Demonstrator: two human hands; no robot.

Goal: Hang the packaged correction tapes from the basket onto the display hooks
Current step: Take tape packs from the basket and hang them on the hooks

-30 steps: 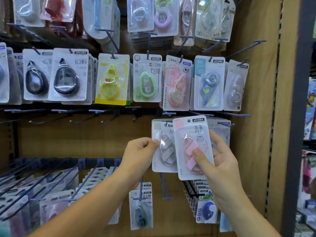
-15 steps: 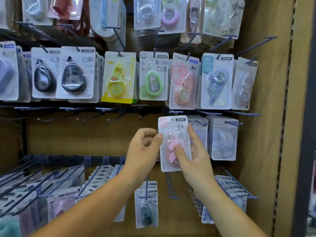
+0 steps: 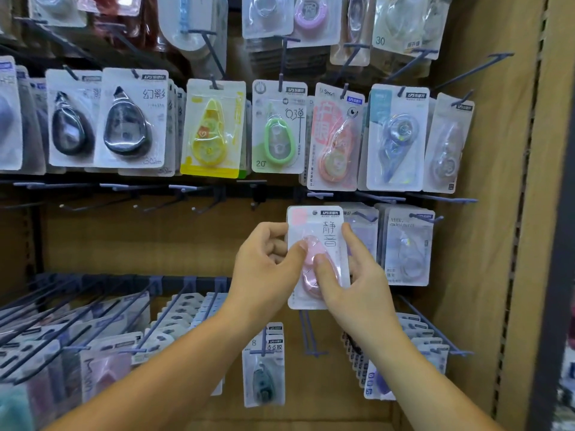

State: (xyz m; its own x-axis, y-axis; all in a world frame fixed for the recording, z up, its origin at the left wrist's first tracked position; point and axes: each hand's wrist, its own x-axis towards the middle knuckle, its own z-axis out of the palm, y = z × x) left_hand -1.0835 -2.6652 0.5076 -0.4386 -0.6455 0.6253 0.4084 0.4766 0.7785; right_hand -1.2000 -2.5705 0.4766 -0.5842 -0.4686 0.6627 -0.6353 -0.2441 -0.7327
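A pink packaged correction tape (image 3: 323,227) on a white card is held upright against the middle row of the display, its top just under a blue hook (image 3: 320,195). My left hand (image 3: 264,262) pinches its left edge, thumb on the blister. My right hand (image 3: 351,275) grips its right side, thumb on the pink blister and fingers behind the card. Whether the card's hole is on the hook cannot be seen. The basket is out of view.
Packaged tapes hang in rows above, including a yellow pack (image 3: 213,132) and a green pack (image 3: 278,129). Clear packs (image 3: 407,247) hang just right of my hands. Bare hooks (image 3: 183,189) stick out to the left. Long hooks (image 3: 93,309) with stock jut forward at lower left. A wooden side panel (image 3: 510,213) stands at right.
Both hands moved the pink pack away from me, up to the middle-row hook. My left hand shifted from a grey pack behind onto the pink pack's left edge. The camera moved closer.
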